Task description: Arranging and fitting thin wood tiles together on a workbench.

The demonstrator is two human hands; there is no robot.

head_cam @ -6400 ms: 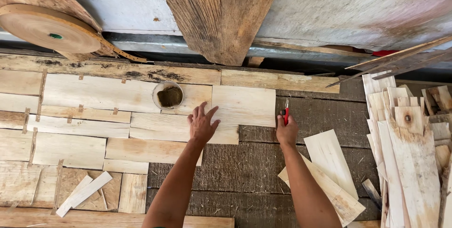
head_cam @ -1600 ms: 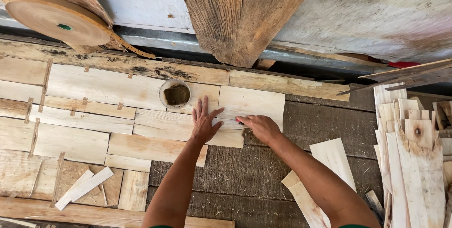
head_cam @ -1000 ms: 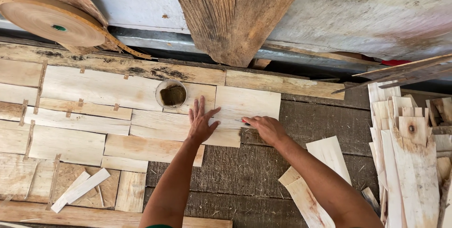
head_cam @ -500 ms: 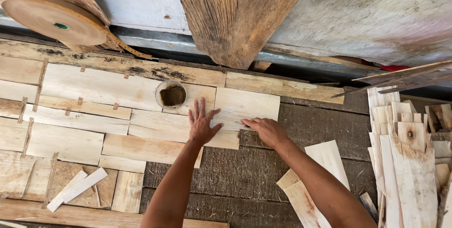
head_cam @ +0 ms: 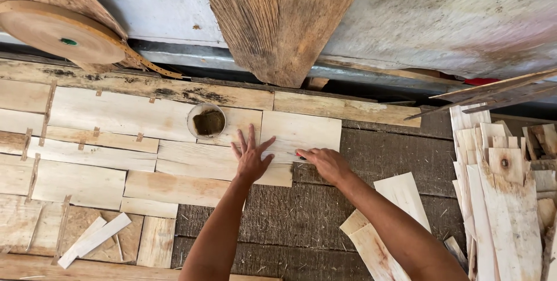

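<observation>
Both forearms run off the bottom edge, and the pile of loose veneer strips (head_cam: pixel 505 194) at the right is cut by the frame. What the right hand (head_cam: pixel 326 162) grips is mostly hidden: only a small red tip shows at its fingers, too little to say what kind of tool it is. The dark contents of the small round cup (head_cam: pixel 206 121) are hard to make out.

The left hand (head_cam: pixel 250 158) lies flat with fingers spread wide, pressing the veneer sheets where a pale rectangular veneer piece (head_cam: pixel 301 133) meets the longer sheet below it. The right hand is curled closed around the red-tipped object, its knuckles resting on the lower edge of that same rectangular piece — just right of the left hand, the two nearly touching.

The piece sits on the dark, rough workbench (head_cam: pixel 383 159), beside the cup and under a thick wooden beam (head_cam: pixel 281 20). A roll of tape (head_cam: pixel 61 33) hangs at upper left.

Compared with half a second ago the left hand has not moved, and the right hand stays at the same edge — the red tip now shows.
</observation>
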